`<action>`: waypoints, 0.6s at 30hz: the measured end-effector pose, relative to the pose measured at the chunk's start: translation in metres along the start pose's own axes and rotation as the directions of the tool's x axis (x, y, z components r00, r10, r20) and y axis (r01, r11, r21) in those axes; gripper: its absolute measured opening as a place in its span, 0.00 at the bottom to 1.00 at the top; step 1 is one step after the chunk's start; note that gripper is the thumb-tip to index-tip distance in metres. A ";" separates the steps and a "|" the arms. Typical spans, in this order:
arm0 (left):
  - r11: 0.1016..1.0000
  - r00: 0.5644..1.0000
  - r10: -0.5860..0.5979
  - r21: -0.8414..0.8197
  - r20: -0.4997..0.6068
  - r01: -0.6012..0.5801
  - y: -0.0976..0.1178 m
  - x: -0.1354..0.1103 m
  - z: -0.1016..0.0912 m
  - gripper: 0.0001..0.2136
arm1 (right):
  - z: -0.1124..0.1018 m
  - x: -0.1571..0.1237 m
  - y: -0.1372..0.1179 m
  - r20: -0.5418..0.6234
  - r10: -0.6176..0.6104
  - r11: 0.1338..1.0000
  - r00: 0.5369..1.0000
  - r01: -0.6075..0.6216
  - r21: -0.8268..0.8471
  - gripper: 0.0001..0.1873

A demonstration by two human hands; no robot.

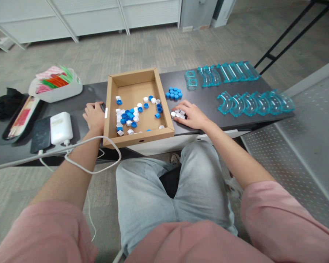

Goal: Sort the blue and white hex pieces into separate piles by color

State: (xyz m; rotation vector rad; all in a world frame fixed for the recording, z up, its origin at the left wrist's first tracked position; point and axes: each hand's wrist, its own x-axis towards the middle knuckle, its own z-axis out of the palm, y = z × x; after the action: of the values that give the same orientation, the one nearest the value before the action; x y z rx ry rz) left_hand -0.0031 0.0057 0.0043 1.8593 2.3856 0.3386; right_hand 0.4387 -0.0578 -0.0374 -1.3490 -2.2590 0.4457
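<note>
A shallow cardboard tray [164,106] sits on the dark table and holds several loose blue and white hexagonal pieces [129,117]. My left hand [94,114] rests on the table against the tray's left wall, fingers curled with nothing visible in them. My right hand [188,114] lies to the right of the tray, its fingers curled over a small cluster of white hexagonal pieces [177,114] on the table. Just beyond that, a tight group of blue hexagonal pieces [174,93] lies arranged in a honeycomb patch.
Two rows of clear turquoise curved plastic parts [254,102] fill the table's right side. A white power bank [60,128] with a cable, a white bin of coloured sticks [56,84] and a black tray [19,118] lie at the left. A perforated metal surface [304,146] adjoins on the right.
</note>
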 end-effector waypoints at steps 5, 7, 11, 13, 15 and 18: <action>1.000 1.000 -0.012 0.002 0.005 0.012 0.000 0.000 -0.001 0.28 | 0.000 0.000 0.001 0.002 -0.006 1.000 1.000 0.006 0.012 0.27; 1.000 1.000 -0.011 -0.005 0.001 0.011 0.000 0.001 0.000 0.28 | 0.001 0.000 0.001 -0.001 -0.006 1.000 1.000 0.006 0.011 0.27; 1.000 1.000 -0.011 0.006 -0.015 0.011 0.000 0.001 0.002 0.26 | 0.002 0.001 0.003 -0.013 -0.016 1.000 1.000 0.016 0.008 0.27; 1.000 1.000 -0.009 0.019 -0.028 0.010 -0.001 0.002 0.003 0.26 | 0.003 0.001 0.004 -0.023 -0.027 1.000 0.999 0.027 0.011 0.27; 1.000 0.999 -0.007 0.025 -0.033 0.008 -0.001 0.002 0.004 0.26 | 0.004 0.001 0.005 -0.029 -0.036 0.999 0.999 0.036 0.012 0.26; 1.000 0.999 -0.005 0.018 -0.032 0.005 -0.003 0.003 0.005 0.26 | 0.005 0.001 0.006 -0.031 -0.034 0.999 0.999 0.034 0.002 0.26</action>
State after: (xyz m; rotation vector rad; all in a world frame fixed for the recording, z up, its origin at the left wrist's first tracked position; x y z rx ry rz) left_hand -0.0057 0.0087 -0.0014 1.8691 2.4216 0.3493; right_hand 0.4400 -0.0544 -0.0439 -1.3052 -2.2517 0.4127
